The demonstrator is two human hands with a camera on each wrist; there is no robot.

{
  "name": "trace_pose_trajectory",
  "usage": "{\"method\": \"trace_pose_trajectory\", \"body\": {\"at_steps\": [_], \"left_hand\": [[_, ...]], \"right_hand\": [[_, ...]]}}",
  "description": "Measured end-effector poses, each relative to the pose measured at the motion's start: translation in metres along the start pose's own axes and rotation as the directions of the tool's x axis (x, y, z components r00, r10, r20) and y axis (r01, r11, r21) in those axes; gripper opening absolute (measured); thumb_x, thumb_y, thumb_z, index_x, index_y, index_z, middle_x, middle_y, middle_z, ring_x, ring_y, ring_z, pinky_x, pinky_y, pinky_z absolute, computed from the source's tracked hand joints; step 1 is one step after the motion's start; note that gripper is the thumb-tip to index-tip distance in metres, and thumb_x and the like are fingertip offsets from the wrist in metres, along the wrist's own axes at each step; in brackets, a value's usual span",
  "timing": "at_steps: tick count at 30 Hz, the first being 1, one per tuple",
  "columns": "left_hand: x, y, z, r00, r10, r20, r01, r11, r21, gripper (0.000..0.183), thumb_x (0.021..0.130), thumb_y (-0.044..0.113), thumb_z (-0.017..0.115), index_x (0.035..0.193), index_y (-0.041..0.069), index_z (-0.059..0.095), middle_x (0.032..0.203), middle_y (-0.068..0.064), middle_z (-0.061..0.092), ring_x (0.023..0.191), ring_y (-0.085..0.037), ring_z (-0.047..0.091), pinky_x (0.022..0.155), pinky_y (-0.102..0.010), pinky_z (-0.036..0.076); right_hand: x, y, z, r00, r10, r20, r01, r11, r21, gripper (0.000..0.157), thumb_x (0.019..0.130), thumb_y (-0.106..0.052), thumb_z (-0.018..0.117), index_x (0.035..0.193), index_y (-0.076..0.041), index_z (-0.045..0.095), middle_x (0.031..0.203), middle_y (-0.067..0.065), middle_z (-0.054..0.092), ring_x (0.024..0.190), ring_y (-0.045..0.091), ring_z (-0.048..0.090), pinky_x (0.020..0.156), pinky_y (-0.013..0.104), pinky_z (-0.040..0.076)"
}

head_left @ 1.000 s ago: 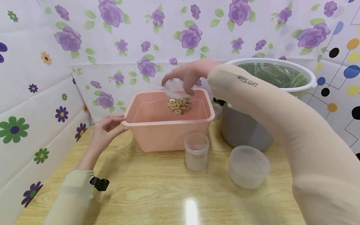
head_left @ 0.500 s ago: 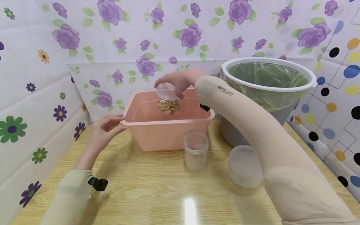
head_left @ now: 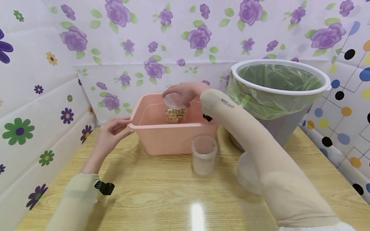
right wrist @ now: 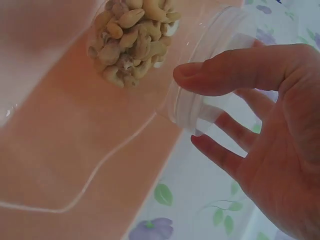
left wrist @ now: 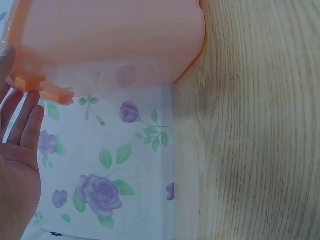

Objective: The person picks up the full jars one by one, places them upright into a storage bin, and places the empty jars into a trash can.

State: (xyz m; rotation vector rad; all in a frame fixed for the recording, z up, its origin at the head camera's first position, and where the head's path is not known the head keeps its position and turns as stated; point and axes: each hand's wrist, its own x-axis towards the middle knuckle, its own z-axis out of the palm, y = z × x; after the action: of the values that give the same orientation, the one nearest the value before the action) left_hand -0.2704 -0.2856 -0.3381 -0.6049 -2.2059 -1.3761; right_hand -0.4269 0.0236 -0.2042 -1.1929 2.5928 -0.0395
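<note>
In the head view my right hand (head_left: pixel 185 92) grips a clear plastic jar (head_left: pixel 174 101) by its lidded top. Cashews (head_left: pixel 175 115) fill its lower part. It is upright inside the pink tub (head_left: pixel 173 139); whether its base touches the floor is hidden. The right wrist view has my thumb on one side of the clear lid (right wrist: pixel 192 100) and fingers on the other. At the tub's left end, my left hand (head_left: pixel 111 134) holds the rim corner between thumb and fingertips. The left wrist view shows those fingers (left wrist: pixel 31 122) at the rim.
A clear lidless-looking jar (head_left: pixel 204 158) stands in front of the tub. Right of it is a translucent round container (head_left: pixel 248 175), partly behind my right sleeve. A grey bin (head_left: pixel 292 120) with a green liner and white rim stands at the back right. Patterned sheets line the walls.
My right hand has moved left and down, lowering the cashew jar deeper into the tub. My left hand stays on the rim.
</note>
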Motion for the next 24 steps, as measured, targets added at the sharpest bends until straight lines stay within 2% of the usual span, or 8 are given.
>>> {"method": "trace_pose_trajectory", "body": {"at_steps": [2,6,9,12,14,18,20,24], "left_hand": [[0.0,0.0,0.001,1.0,0.002,0.002,-0.002,1.0,-0.005,0.035,0.085,-0.002,0.073,0.12,-0.002,0.068,0.125,0.006,0.062,0.113,0.008,0.061,0.096,-0.016,0.051],[-0.001,0.001,0.001,1.0,0.004,-0.005,-0.004,1.0,-0.006,0.035,0.085,-0.003,0.073,0.119,-0.003,0.068,0.124,0.007,0.062,0.113,0.008,0.061,0.096,-0.017,0.051],[-0.001,0.001,0.001,1.0,-0.004,-0.006,0.004,1.0,-0.009,0.035,0.085,-0.002,0.073,0.119,-0.002,0.068,0.125,0.006,0.063,0.112,0.009,0.062,0.096,-0.017,0.051],[-0.001,0.001,0.001,1.0,-0.008,-0.002,0.008,1.0,-0.017,0.035,0.085,-0.002,0.073,0.12,-0.003,0.067,0.126,0.003,0.063,0.112,0.008,0.062,0.096,-0.017,0.051],[-0.001,0.002,0.002,1.0,-0.004,-0.002,0.003,1.0,-0.021,0.035,0.085,-0.003,0.073,0.119,-0.004,0.067,0.125,0.004,0.063,0.112,0.008,0.062,0.096,-0.017,0.052],[0.0,0.003,0.002,1.0,0.007,-0.01,-0.007,1.0,-0.023,0.035,0.084,-0.005,0.072,0.119,-0.005,0.067,0.123,0.006,0.064,0.111,0.009,0.062,0.096,-0.016,0.052],[0.0,0.003,0.001,1.0,0.01,-0.011,-0.01,1.0,-0.015,0.035,0.084,-0.005,0.072,0.119,-0.006,0.067,0.123,0.005,0.063,0.111,0.009,0.062,0.095,-0.016,0.052],[-0.001,0.002,0.001,1.0,0.006,-0.009,-0.006,1.0,-0.007,0.036,0.084,-0.006,0.073,0.119,-0.006,0.066,0.124,0.002,0.063,0.111,0.009,0.062,0.095,-0.016,0.052]], "right_hand": [[0.002,0.002,0.004,1.0,0.01,0.02,-0.01,1.0,0.021,0.109,0.066,0.018,0.059,0.149,-0.048,0.032,0.165,-0.007,0.018,0.13,0.023,0.033,0.065,0.029,0.042],[0.006,0.005,0.009,0.999,0.024,0.046,-0.027,0.998,0.063,0.11,0.065,0.019,0.059,0.15,-0.045,0.033,0.167,-0.004,0.015,0.14,0.02,0.026,0.074,0.032,0.042],[0.009,0.005,0.011,0.995,0.048,0.083,-0.055,0.994,0.089,0.11,0.066,0.02,0.059,0.151,-0.045,0.032,0.168,-0.001,0.007,0.141,0.022,0.024,0.065,0.031,0.038],[0.012,0.006,0.015,0.99,0.075,0.12,-0.087,0.991,0.1,0.11,0.068,0.022,0.056,0.15,-0.048,0.031,0.168,-0.002,0.006,0.135,0.023,0.027,0.055,0.03,0.03],[0.013,0.006,0.018,0.989,0.079,0.128,-0.093,0.99,0.108,0.111,0.068,0.023,0.053,0.149,-0.051,0.031,0.167,-0.004,0.01,0.132,0.022,0.028,0.055,0.03,0.028],[0.014,0.007,0.027,0.992,0.03,0.126,-0.045,0.992,0.122,0.108,0.071,0.023,0.047,0.148,-0.051,0.032,0.162,-0.005,0.02,0.128,0.017,0.028,0.058,0.026,0.031],[0.014,0.008,0.031,0.99,0.006,0.142,-0.026,0.989,0.145,0.1,0.077,0.019,0.047,0.149,-0.048,0.032,0.156,-0.002,0.026,0.117,0.016,0.037,0.057,0.025,0.031],[0.012,0.007,0.034,0.989,-0.01,0.15,-0.01,0.991,0.131,0.099,0.076,0.018,0.048,0.15,-0.047,0.032,0.154,-0.003,0.029,0.116,0.013,0.037,0.066,0.025,0.041]]}}
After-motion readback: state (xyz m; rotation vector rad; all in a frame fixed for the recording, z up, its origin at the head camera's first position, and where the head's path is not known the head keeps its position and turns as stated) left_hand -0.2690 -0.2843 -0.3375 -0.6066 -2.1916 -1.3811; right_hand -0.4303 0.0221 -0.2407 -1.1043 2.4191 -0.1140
